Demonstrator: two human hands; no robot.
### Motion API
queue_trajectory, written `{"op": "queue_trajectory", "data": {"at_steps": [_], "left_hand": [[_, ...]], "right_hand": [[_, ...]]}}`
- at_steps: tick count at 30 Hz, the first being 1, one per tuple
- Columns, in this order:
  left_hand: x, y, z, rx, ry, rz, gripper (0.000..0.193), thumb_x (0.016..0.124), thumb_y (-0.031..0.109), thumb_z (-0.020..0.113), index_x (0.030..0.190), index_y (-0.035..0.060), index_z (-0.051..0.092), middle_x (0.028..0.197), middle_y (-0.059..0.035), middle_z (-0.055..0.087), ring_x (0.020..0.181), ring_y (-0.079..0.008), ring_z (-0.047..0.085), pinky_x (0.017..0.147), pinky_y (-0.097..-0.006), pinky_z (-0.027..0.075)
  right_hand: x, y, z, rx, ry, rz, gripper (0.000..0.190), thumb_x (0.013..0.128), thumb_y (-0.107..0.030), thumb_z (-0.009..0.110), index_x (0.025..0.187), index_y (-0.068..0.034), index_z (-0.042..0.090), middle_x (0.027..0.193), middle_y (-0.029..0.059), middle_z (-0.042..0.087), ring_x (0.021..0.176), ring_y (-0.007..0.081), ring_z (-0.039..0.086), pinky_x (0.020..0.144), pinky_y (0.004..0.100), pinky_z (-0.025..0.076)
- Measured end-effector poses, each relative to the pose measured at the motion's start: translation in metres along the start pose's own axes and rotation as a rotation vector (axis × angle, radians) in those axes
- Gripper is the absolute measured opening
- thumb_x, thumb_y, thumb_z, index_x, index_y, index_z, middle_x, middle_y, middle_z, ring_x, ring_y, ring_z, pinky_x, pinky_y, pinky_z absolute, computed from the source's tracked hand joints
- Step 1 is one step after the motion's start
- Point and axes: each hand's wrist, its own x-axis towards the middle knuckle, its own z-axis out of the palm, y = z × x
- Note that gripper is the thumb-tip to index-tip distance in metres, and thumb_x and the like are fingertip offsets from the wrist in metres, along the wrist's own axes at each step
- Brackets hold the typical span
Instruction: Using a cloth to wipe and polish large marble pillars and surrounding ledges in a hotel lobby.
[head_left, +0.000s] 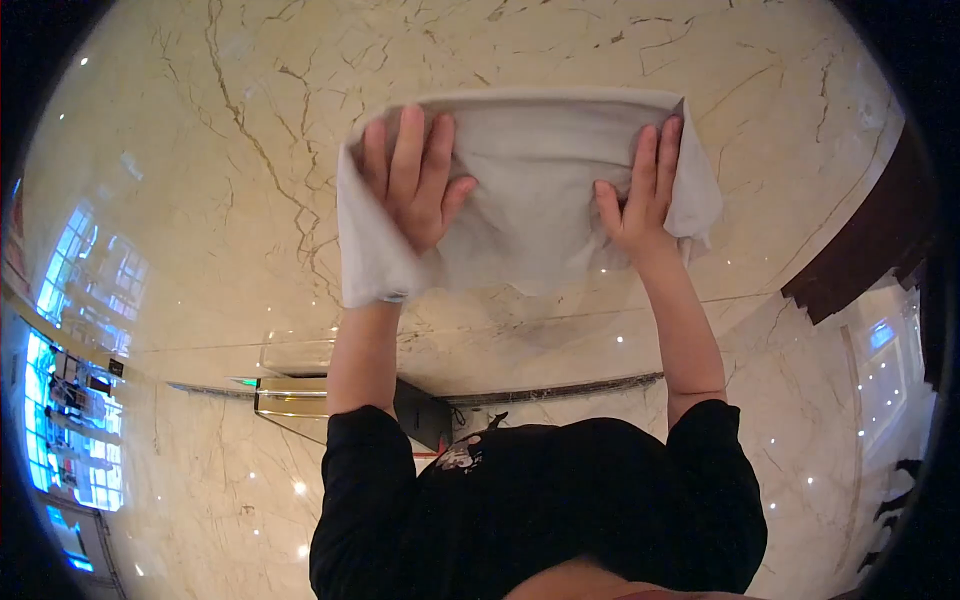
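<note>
A pale grey cloth is spread against a polished, veined marble surface in front of me. My left hand rests flat on the cloth's left part, fingers extended and apart. A fold of the cloth wraps across the heel of that hand and hides the wrist. On the right part of the cloth lies my right hand, its thumb spread away from the straight fingers. The cloth's far edge rises in a fold just past the fingertips, and its right corner hangs loosely beside the right hand.
Beside my left forearm stands a gold-coloured box-like object with a dark side. A dark strip runs along the marble's lower edge. Dark brown furniture curves in at right. Bright windows show at far left.
</note>
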Motion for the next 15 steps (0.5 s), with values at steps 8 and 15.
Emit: {"op": "queue_trajectory", "data": {"at_steps": [8, 15], "left_hand": [[0.041, -0.017, -0.002, -0.125, -0.043, 0.032, 0.065, 0.068, 0.047, 0.051, 0.119, 0.0095, 0.036, 0.128, -0.0143, 0.024, 0.116, -0.0346, 0.023, 0.094, -0.0472, 0.015], [0.068, -0.024, -0.008, -0.115, 0.194, 0.051, 0.068, 0.066, 0.043, 0.055, 0.120, 0.0070, 0.034, 0.127, -0.0146, 0.027, 0.113, -0.0355, 0.026, 0.092, -0.0463, 0.019]], "right_hand": [[0.056, 0.008, -0.014, 0.025, 0.040, -0.054, 0.067, 0.069, -0.023, 0.054, 0.122, 0.003, 0.023, 0.127, 0.0237, 0.017, 0.117, 0.0367, 0.019, 0.096, 0.0403, 0.015], [0.097, -0.009, -0.027, -0.276, 0.014, -0.030, 0.066, 0.071, -0.026, 0.053, 0.122, 0.003, 0.022, 0.128, 0.0205, 0.020, 0.117, 0.0336, 0.021, 0.096, 0.0384, 0.017]]}}
